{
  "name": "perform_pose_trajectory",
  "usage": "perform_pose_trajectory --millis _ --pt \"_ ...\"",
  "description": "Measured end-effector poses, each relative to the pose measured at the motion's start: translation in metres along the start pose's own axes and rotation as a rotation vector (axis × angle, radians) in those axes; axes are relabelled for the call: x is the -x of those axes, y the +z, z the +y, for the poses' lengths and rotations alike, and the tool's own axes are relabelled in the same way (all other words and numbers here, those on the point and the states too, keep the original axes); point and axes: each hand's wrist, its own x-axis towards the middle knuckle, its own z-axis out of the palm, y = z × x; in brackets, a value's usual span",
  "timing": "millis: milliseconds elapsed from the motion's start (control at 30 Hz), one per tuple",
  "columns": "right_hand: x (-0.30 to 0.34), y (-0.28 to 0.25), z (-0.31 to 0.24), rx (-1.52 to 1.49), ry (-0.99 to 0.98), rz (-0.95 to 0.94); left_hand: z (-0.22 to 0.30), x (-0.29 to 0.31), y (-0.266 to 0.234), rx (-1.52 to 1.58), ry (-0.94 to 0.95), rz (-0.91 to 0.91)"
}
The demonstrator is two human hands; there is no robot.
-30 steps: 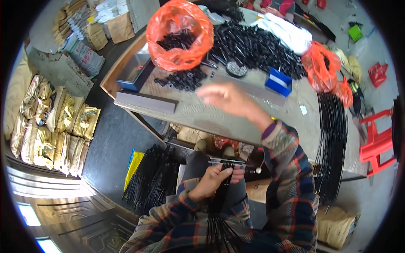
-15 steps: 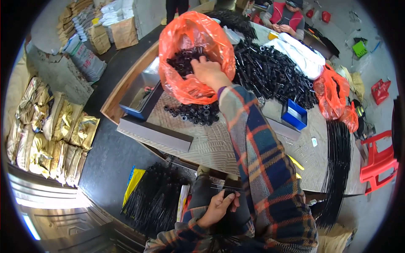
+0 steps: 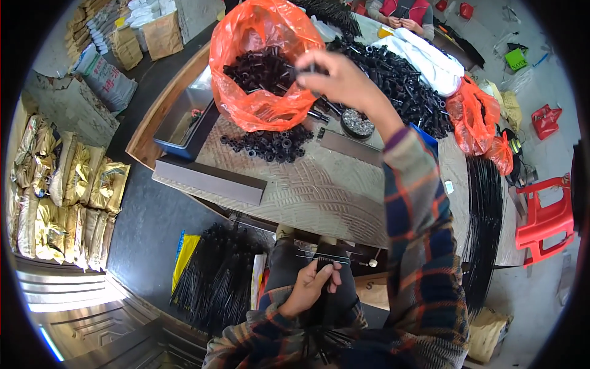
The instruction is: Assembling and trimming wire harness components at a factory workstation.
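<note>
My right hand (image 3: pixel 341 80) is raised over the table beside the orange plastic bag (image 3: pixel 258 61) of small black tubes, pinching one small black tube (image 3: pixel 305 69) in its fingers. Down in my lap my left hand (image 3: pixel 310 286) grips a thin metal rod (image 3: pixel 335 258) with a bundle of black pieces threaded on it. A row of loose black tubes (image 3: pixel 270 142) lies on the patterned table top (image 3: pixel 307 190) just below the bag.
A large heap of black tubes (image 3: pixel 393 67) covers the far table, with a blue tray (image 3: pixel 184 126), a dark long box (image 3: pixel 209 178) and a round tin (image 3: pixel 357 123). Black rod bundles (image 3: pixel 218 277) lie on the floor left; long black rods (image 3: pixel 485 215) and a red stool (image 3: pixel 544 215) right. Another person (image 3: pixel 405 9) sits opposite.
My right hand reached into the orange bag and has now lifted out with a black tube. My left hand stayed in my lap on the rod.
</note>
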Motion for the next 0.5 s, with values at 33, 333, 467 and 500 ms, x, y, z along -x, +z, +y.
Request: perform_pose_trajectory --millis 33,333,467,500 --pt "0.016 0.011 -0.016 -0.121 0.092 -0.117 -0.001 0.003 -0.006 0.002 0.007 0.030" --pt "0.120 0.064 0.013 0.445 0.126 -0.045 -0.005 0.000 0.008 -0.017 -0.029 -0.009" --pt "0.092 0.054 0.003 0.539 0.131 0.152 -0.003 0.004 0.004 -0.038 -0.024 0.039" --pt "0.088 0.036 0.014 0.603 0.125 0.245 -0.004 0.000 0.010 -0.045 -0.039 0.000"
